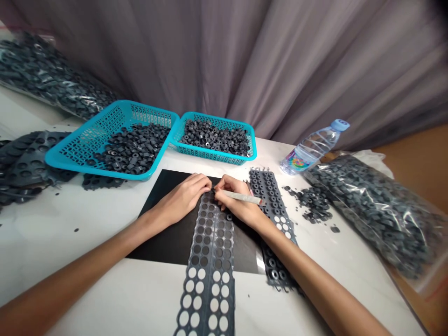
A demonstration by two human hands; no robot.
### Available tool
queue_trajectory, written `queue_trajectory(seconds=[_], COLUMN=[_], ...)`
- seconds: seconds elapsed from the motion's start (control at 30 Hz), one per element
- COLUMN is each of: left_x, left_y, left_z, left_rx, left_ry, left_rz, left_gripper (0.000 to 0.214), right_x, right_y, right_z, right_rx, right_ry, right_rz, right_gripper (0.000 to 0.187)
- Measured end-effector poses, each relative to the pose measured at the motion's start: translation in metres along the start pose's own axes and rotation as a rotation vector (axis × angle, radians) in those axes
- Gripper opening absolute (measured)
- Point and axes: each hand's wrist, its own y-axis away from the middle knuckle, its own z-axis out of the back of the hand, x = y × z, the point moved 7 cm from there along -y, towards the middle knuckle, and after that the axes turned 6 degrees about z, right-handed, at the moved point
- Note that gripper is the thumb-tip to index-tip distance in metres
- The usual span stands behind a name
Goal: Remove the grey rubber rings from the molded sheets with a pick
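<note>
A long grey rubber strip (210, 261) full of punched round holes lies over a black mat (168, 233) and runs toward me. My left hand (184, 198) rests curled on the strip's far end, fingertips pinched at its top edge. My right hand (234, 205) grips a thin pale tool (243, 198) like a pen, its tip meeting the left fingertips at the strip's end. A second strip (271, 196) with rings still in its holes lies just right of my right hand.
Two turquoise baskets (87, 140) (250, 144) of small dark rubber rings stand behind the mat. A water bottle (311, 147) lies at the right, beside loose rings (313, 203) and a clear bag of rings (378, 210). Spent strips (24, 163) pile at left; another bag (45, 79) lies far left.
</note>
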Motion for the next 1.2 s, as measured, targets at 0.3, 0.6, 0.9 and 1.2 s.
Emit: queue_trajectory(seconds=[0.3,0.6,0.9,1.2], left_x=[-0.002,-0.002,0.032,0.015], left_y=[-0.001,-0.002,0.005,0.018], left_z=[-0.003,-0.007,0.013,-0.007], left_rx=[0.045,0.039,-0.301,-0.044], left_ry=[-0.003,0.004,0.926,1.348], left_rz=[-0.020,-0.030,0.342,0.510], left_gripper=[0.016,0.018,0.015,0.027], right_x=[0.002,-0.003,-0.004,-0.005], right_y=[0.001,0.001,0.003,0.004], right_z=[-0.001,0.000,0.000,0.005], right_rx=[-0.020,-0.023,-0.052,-0.128], right_ry=[0.030,0.068,0.050,-0.045], right_rz=[0.021,0.001,-0.026,-0.009], right_gripper=[0.009,0.011,0.006,0.004])
